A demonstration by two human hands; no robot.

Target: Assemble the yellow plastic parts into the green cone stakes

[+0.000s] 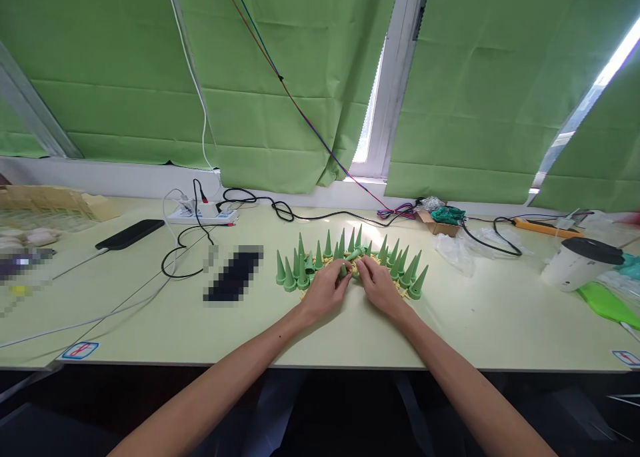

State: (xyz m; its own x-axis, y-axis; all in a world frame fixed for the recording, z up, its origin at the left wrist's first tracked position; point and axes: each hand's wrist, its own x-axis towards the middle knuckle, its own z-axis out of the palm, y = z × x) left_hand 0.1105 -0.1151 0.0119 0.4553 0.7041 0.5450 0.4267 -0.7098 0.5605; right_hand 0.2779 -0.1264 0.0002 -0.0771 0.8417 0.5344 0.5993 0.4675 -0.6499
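Green cones [289,275] stand upright on the pale table, spread in an arc beyond and to both sides of my hands. Small yellow pieces [401,289] lie among them. My left hand [326,289] has its fingers closed on a green cone [343,270], near the middle of the arc. Close beside it, my right hand [379,285] pinches at something too small to make out, its fingertips almost meeting the left ones. One green cone [356,254] lies tilted just beyond my fingertips.
Left of the cones lies a blurred dark object [234,275]. A black phone [131,234] and a power strip [203,214] with cables are farther left. On the right are plastic bags [456,252], a small cardboard box [438,224] and a white cup [575,265].
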